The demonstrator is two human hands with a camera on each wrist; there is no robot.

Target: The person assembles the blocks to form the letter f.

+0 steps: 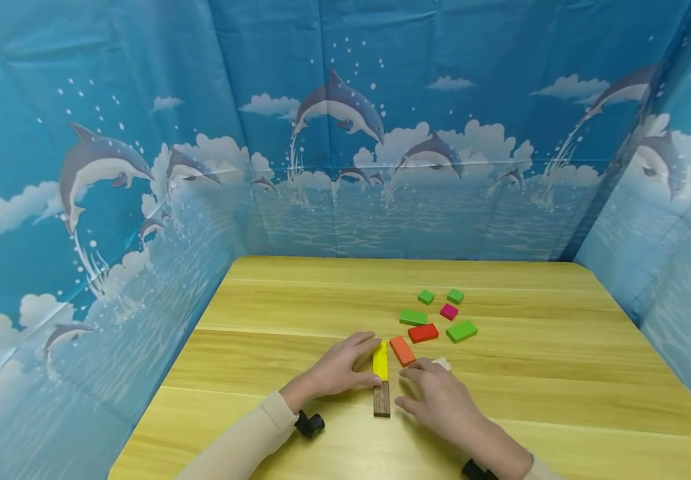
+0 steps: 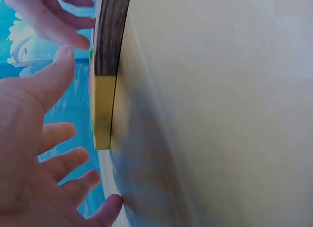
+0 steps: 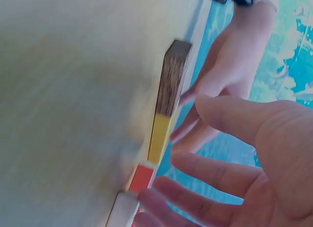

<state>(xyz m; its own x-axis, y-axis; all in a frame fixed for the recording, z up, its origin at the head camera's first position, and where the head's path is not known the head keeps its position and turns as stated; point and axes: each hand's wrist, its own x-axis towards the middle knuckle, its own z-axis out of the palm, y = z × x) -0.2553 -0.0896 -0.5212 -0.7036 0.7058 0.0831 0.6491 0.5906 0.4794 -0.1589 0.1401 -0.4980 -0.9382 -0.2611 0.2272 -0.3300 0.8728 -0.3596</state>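
Note:
A yellow block (image 1: 380, 361) and a dark brown wood-grain block (image 1: 381, 400) lie end to end in one line on the table. My left hand (image 1: 345, 365) is at the left of the yellow block, its fingers spread in the left wrist view and gripping nothing. To the right of the line is my right hand (image 1: 441, 400), its fingers loosely bent and holding nothing. An orange-red block (image 1: 402, 351) lies just beyond the right fingertips. Partly hidden behind that hand is a white block (image 1: 442, 363); the right wrist view shows more of this white block (image 3: 123, 210).
Farther back lie a red block (image 1: 423, 333), a long green block (image 1: 413, 317), another green block (image 1: 461, 331), a small magenta block (image 1: 449, 311) and two small green blocks (image 1: 426, 297). A dolphin-print curtain (image 1: 345, 200) borders the wooden table (image 1: 273, 300).

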